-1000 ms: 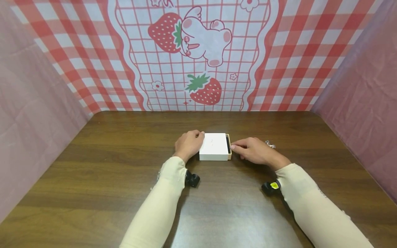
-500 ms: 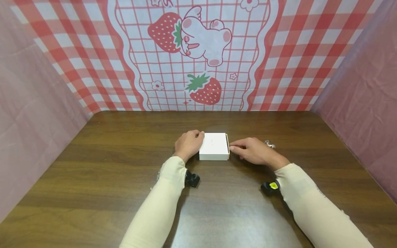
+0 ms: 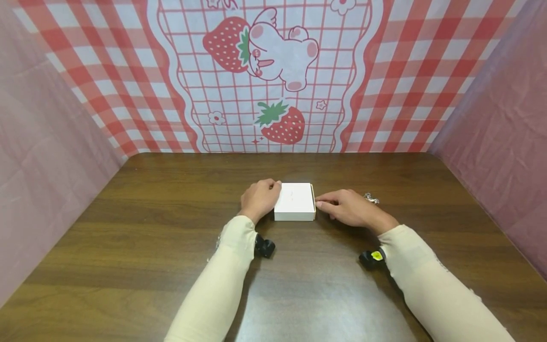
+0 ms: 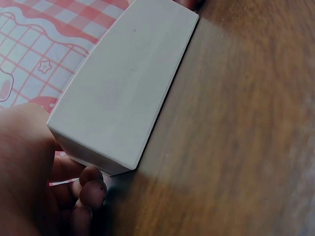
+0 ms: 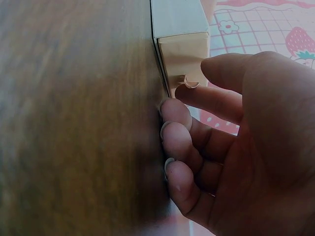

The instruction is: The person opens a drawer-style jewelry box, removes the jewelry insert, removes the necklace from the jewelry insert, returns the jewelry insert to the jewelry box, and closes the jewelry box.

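A white drawer box (image 3: 294, 201) lies flat on the wooden table, its tan inner drawer (image 5: 183, 56) almost flush with the sleeve at the right end. My left hand (image 3: 259, 199) holds the box at its left end, fingers curled against that end in the left wrist view; the thumb's contact is hidden. At the other end is my right hand (image 3: 348, 207). Its index fingertip touches the drawer front beside a small curved pull tab (image 5: 190, 82). The thumb tip lies against the drawer's edge, and the other fingers bend near the tabletop.
Behind the right hand lies a small shiny silvery item (image 3: 371, 198), partly hidden. The brown wooden table (image 3: 128, 228) ends at a red-and-white checked strawberry cloth (image 3: 273, 71). Plain pink cloth (image 3: 495, 133) hangs on both sides.
The inner drawer has slid left into the white sleeve, so its dark interior no longer shows. My right hand has moved slightly left with it; the left hand stays put.
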Demonstrator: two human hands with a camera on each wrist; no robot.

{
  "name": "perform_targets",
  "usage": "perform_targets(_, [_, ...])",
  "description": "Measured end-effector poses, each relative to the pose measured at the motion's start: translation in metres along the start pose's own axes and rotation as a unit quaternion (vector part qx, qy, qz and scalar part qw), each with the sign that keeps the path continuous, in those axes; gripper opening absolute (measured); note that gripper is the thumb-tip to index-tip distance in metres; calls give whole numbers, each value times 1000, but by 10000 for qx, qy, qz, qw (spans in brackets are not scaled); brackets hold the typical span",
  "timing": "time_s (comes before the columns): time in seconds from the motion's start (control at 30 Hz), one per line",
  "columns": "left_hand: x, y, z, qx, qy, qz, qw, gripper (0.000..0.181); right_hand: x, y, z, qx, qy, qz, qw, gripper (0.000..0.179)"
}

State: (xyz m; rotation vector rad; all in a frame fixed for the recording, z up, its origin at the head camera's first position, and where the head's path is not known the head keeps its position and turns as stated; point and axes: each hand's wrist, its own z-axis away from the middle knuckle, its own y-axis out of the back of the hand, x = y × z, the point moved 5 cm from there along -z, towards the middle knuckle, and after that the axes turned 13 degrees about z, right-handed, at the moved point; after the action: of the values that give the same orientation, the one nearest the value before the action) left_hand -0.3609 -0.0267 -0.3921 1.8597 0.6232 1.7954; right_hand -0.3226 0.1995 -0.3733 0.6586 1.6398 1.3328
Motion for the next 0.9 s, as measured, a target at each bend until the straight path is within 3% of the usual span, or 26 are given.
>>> perform_targets(0.9, [1, 1, 1, 6, -20, 31, 10000, 45, 0, -1, 0, -88, -11, -39, 10000, 37])
